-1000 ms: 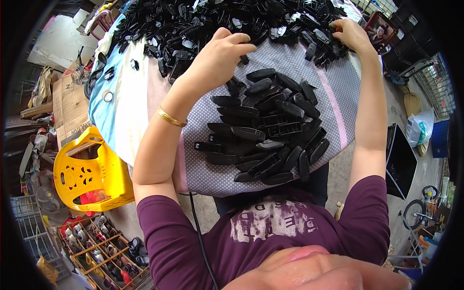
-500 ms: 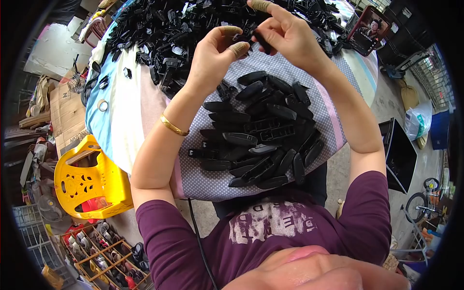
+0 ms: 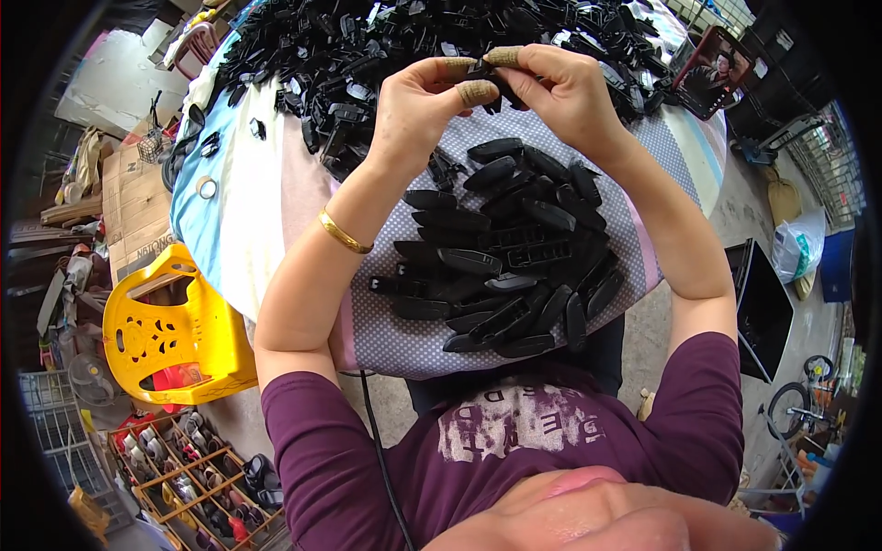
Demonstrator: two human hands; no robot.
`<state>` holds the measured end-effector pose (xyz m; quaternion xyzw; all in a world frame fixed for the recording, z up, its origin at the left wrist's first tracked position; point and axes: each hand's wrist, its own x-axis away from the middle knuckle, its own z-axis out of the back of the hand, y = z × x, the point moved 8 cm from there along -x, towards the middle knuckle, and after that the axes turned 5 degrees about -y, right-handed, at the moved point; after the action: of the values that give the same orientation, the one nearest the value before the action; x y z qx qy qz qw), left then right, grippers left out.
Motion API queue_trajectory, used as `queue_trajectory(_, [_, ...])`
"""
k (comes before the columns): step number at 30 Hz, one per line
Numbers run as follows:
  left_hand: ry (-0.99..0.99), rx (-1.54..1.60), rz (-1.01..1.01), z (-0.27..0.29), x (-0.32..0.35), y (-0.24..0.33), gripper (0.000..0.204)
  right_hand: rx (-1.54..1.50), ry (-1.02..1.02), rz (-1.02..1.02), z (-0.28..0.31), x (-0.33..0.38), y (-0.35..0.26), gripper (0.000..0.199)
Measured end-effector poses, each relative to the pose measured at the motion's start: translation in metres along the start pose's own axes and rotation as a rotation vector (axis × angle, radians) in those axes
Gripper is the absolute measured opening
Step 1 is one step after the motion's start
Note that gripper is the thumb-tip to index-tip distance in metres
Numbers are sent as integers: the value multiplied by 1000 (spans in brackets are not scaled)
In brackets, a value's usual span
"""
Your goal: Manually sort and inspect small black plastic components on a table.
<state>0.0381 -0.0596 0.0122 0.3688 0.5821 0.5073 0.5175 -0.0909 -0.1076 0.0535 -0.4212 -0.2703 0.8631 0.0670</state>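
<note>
My left hand (image 3: 418,106) and my right hand (image 3: 565,92) meet above the far half of the table, with tan tape or covers on some fingertips. Between them is a small black plastic part (image 3: 493,90), pinched by both; the fingers hide most of it. Closer to me lies a loose heap of long, rounded black plastic pieces (image 3: 524,243) on the dotted cloth. Some lie with their smooth backs up, others show a ribbed inner side. Past my hands spreads a big pile of small black plastic parts (image 3: 340,55).
A phone (image 3: 712,73) showing a picture stands at the table's far right. A roll of tape (image 3: 207,188) rests on the cloth at left. Beside the table are a yellow plastic chair (image 3: 152,335) and a shoe rack (image 3: 197,477). A black cable (image 3: 375,432) hangs near my lap.
My right hand has come down and left to meet my left hand at the black part. The view has shifted slightly, and the heap nearest me looks the same.
</note>
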Motion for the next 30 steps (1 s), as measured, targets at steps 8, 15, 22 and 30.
queue_trajectory(8, [14,247,-6,-5,3,-9,29,330,15,193,-2,2,-24,13])
queue_trajectory(15, [-19,393,-42,-4,-1,-6,25,193,-42,-164,-13,4,6,30])
queue_trajectory(22, [-74,184,-142,-5,-1,9,24,-110,-331,-367,-33,10,29,25])
queue_trajectory(30, [-78,108,-167,-6,-3,17,24,-91,-295,-287,-22,6,29,23])
